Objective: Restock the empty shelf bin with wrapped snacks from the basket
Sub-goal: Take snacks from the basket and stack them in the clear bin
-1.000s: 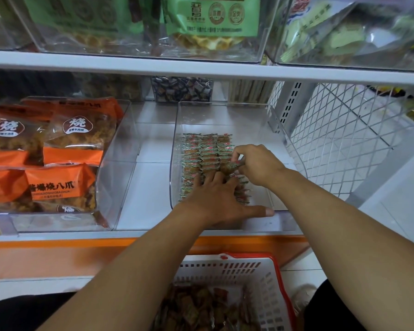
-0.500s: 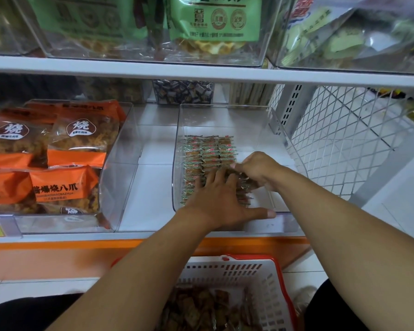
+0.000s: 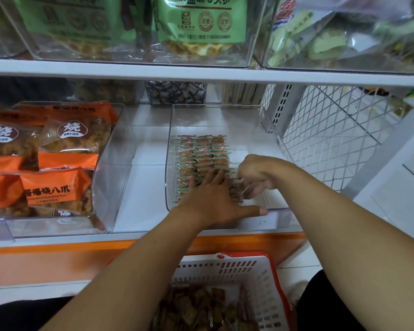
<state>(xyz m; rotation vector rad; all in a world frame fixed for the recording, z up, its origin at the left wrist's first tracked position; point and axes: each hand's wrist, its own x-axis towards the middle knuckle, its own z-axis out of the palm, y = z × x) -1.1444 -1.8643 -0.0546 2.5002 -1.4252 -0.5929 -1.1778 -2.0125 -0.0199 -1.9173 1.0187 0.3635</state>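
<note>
Snacks: small wrapped snacks (image 3: 202, 161) lie in tidy overlapping rows on the floor of the clear bin (image 3: 215, 115), filling its left and middle part; the strip along the right wall is bare.
Bin: it sits on the white shelf (image 3: 141, 187), open at the top, with its low front lip toward the person, which seems meant for easy reaching in.
Left hand: the left hand (image 3: 215, 199) lies flat on the near rows, fingers straight and slightly spread, thumb stretched out along the front lip; I judge it is pressing the rows so they do not slide while more go in.
Right hand: the right hand (image 3: 256, 177) is just beside the left, fingers curled around a few wrapped snacks at the right edge of the rows, probably tucking them in as a new column.
Basket: a white basket with a red rim (image 3: 246, 278) stands below the shelf, close under the arms, with many brown wrapped snacks left in it, so restocking looks partly done.
Writing: the snack wrappers are too small to read. The orange bags (image 3: 55, 185) in the neighbouring bin show a large 烧 in a white badge and 烧八爪 on the front. The green bag (image 3: 201, 22) on the shelf above has print I cannot read with certainty.
</note>
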